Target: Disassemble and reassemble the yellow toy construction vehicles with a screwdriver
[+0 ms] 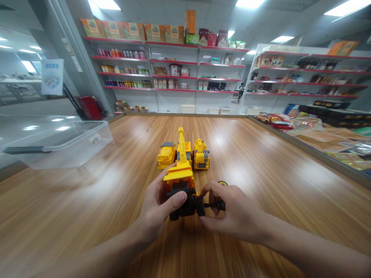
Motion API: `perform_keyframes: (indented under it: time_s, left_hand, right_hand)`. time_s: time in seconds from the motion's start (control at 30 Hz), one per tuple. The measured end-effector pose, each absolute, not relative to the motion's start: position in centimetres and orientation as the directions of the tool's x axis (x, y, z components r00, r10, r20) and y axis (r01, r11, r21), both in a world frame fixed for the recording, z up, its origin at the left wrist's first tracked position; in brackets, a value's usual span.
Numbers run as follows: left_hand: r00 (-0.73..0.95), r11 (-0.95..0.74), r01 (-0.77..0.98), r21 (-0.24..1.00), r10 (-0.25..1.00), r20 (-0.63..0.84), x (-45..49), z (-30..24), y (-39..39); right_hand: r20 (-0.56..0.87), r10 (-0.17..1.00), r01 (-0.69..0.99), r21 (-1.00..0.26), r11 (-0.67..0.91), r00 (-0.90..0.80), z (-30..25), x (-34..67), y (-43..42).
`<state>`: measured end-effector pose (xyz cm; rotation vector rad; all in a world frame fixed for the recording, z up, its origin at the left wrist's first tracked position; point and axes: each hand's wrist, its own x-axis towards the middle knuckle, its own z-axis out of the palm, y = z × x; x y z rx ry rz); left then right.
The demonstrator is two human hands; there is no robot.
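Your left grip [158, 204] clasps the yellow toy vehicle [180, 174]; right grip [232, 208] holds black screwdriver [221, 205] at its wheel [200, 206]. Wheel work, likely; keep square.

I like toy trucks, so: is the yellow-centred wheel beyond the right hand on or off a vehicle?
Off: the wheel sits apart, wood showing between it and the yellow vehicles; the right hand hides part.

Left hand [155, 200] gripping yellow toy vehicle [180, 177], right hand [234, 208] with black tool [221, 205] at its wheel [200, 206], wooden table [98, 200], stocked shelves [174, 77].
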<state>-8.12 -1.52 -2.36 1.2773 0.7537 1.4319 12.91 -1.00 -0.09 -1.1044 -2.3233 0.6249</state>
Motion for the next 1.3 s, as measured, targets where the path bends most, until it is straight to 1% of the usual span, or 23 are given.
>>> perform_keyframes:
  time_s: [0.13, 0.2, 0.27, 0.37, 0.43, 0.47, 0.57, 0.93, 1.03, 1.17, 1.3]
  left_hand:
    - [0.087, -0.275, -0.288, 0.917, 0.946, 0.311, -8.2, -2.3, -1.4]
    - [0.079, -0.274, -0.287, 0.918, 0.948, 0.308, -8.2, -2.3, -1.4]
    - [0.065, -0.271, -0.288, 0.919, 0.951, 0.301, -8.2, -2.2, -1.4]
    - [0.059, -0.251, -0.290, 0.923, 0.958, 0.279, -8.1, -2.2, -1.4]
    - [0.063, -0.237, -0.295, 0.926, 0.962, 0.266, -8.2, -2.2, -1.5]
    - [0.068, -0.232, -0.299, 0.926, 0.962, 0.263, -8.2, -2.2, -1.5]
    - [0.073, -0.225, -0.306, 0.925, 0.963, 0.259, -8.3, -2.3, -1.5]
    - [0.067, -0.240, -0.285, 0.928, 0.961, 0.269, -8.3, -2.3, -1.5]
    - [0.073, -0.239, -0.289, 0.927, 0.960, 0.270, -8.3, -2.2, -1.6]
    - [0.085, -0.253, -0.299, 0.920, 0.953, 0.290, -8.2, -2.1, -1.5]
    - [0.078, -0.268, -0.298, 0.916, 0.950, 0.303, -8.2, -2.2, -1.4]
  right_hand:
    - [0.233, 0.790, 0.598, -0.543, 0.590, -0.567, 0.3, 13.3, -0.8]
    - [0.227, 0.768, 0.610, -0.492, 0.621, -0.599, 0.8, 13.7, -0.6]
    - [0.211, 0.725, 0.625, -0.387, 0.678, -0.656, 1.3, 14.2, -0.3]
    - [0.130, 0.649, 0.626, -0.179, 0.759, -0.750, 1.9, 14.8, -0.1]
    - [0.064, 0.616, 0.610, -0.088, 0.787, -0.785, 2.0, 15.0, -0.2]
    - [0.038, 0.605, 0.602, -0.066, 0.796, -0.795, 2.0, 14.9, -0.3]
    - [0.005, 0.591, 0.590, -0.061, 0.805, -0.807, 1.8, 14.7, -0.6]
    - [0.028, 0.602, 0.594, -0.136, 0.793, -0.798, 1.9, 14.9, -0.5]
    - [0.022, 0.585, 0.576, -0.151, 0.804, -0.811, 1.6, 14.9, -0.5]
    - [0.047, 0.567, 0.559, -0.114, 0.821, -0.823, 0.5, 14.6, 0.0]
    - [0.117, 0.629, 0.629, -0.039, 0.776, -0.769, -0.9, 14.4, 0.9]
